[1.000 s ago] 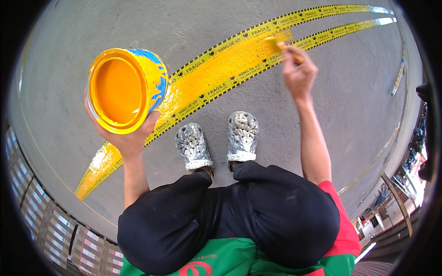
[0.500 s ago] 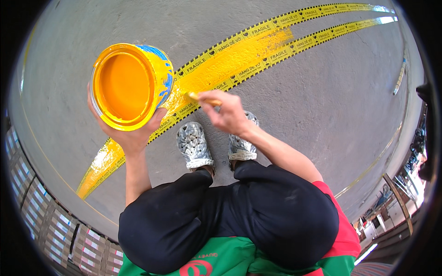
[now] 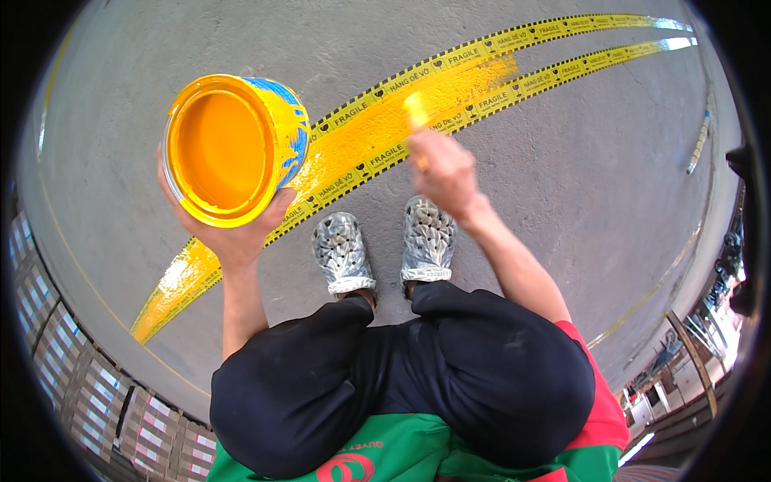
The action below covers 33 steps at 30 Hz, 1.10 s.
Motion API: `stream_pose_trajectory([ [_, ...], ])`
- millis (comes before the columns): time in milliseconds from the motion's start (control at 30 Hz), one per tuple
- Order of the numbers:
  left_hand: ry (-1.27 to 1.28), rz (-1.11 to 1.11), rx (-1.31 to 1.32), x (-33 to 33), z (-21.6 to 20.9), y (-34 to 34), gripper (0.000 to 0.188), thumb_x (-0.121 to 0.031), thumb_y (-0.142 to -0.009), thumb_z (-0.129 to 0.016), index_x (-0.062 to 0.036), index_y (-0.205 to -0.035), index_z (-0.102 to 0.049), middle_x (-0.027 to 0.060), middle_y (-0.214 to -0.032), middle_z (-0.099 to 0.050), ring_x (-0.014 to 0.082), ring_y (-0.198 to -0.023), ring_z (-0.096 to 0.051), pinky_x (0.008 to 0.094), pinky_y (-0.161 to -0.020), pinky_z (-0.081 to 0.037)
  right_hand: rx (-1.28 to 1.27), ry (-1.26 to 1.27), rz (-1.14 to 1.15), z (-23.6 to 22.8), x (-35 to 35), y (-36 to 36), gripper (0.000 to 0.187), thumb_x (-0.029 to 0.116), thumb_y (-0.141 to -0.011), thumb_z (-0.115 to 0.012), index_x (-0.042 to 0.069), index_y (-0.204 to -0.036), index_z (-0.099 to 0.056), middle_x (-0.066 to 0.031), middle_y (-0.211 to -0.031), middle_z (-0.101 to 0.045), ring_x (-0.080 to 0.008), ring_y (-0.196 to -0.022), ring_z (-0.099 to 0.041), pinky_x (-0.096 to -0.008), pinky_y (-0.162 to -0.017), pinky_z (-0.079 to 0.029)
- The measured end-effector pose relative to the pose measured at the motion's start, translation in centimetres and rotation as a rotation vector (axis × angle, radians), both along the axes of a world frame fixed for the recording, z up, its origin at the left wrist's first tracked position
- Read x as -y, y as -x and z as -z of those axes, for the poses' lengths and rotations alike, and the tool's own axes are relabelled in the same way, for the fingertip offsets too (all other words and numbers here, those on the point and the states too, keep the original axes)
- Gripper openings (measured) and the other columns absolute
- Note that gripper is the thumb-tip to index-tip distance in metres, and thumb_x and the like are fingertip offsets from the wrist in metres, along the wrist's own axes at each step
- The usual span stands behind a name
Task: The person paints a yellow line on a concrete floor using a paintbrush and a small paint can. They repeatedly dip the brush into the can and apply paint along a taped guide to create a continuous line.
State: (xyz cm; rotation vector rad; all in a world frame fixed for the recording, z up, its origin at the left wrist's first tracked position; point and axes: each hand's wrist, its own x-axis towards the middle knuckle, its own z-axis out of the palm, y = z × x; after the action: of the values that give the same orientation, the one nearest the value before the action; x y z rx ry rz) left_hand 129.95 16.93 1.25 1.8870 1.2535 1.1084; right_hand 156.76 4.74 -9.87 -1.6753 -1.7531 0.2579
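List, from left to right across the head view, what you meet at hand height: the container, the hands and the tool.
Left hand → open paint can of yellow paint that it holds → paintbrush tip → right hand, blurred, over the painted floor stripe.

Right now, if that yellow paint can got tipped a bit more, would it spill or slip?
Probably yes. The paint can is open and already tilted, with wet yellow paint inside, so more tilt could pour it out. Paint streaks run down its side, so it may be slippery. Only the left hand cups it from below, so it likely feels wobbly.
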Motion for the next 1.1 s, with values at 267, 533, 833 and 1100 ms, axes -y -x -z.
stream_pose_trajectory([
  [267,-0.019,0.019,-0.043,0.0,-0.2,-0.1,0.118,-0.037,-0.059,-0.097,-0.0031,-0.151,-0.031,0.0140,-0.146,-0.047,0.0289,-0.136,-0.049,0.0430,-0.117,-0.039,-0.589,0.161,0.036,-0.7,-0.1,3.9,0.014,0.007,-0.089,-0.073,0.004,-0.103,-0.073,-0.0162,-0.097,-0.076,-0.0266,-0.080,-0.076,-0.0348,-0.069,-0.062],
  [533,0.008,-0.035,-0.016,0.2,-0.2,0.6,0.118,-0.037,-0.059,-0.096,-0.0033,-0.151,-0.031,0.0140,-0.146,-0.047,0.0284,-0.136,-0.049,0.0430,-0.117,-0.038,0.071,0.009,0.294,-1.7,-0.4,-7.7,0.021,-0.003,-0.089,-0.068,0.002,-0.110,-0.070,-0.0178,-0.105,-0.075,-0.0267,-0.094,-0.075,-0.0324,-0.078,-0.064],
  [833,-0.011,0.005,-0.034,0.1,-0.3,0.1,0.119,-0.037,-0.059,-0.097,-0.0030,-0.152,-0.030,0.0146,-0.146,-0.047,0.0285,-0.137,-0.049,0.0430,-0.117,-0.038,-0.704,0.328,-0.059,-0.8,1.3,6.6,0.018,0.002,-0.087,-0.073,0.004,-0.105,-0.072,-0.0168,-0.103,-0.076,-0.0281,-0.089,-0.076,-0.0360,-0.081,-0.062],
  [1100,0.000,-0.026,0.007,0.2,-0.4,0.5,0.120,-0.036,-0.059,-0.097,-0.0032,-0.152,-0.030,0.0145,-0.146,-0.048,0.0287,-0.136,-0.050,0.0432,-0.118,-0.038,-0.196,-0.002,0.213,-2.2,-0.5,-4.3,0.018,-0.002,-0.088,-0.071,0.004,-0.105,-0.074,-0.0154,-0.106,-0.076,-0.0253,-0.095,-0.076,-0.0345,-0.082,-0.062],
])
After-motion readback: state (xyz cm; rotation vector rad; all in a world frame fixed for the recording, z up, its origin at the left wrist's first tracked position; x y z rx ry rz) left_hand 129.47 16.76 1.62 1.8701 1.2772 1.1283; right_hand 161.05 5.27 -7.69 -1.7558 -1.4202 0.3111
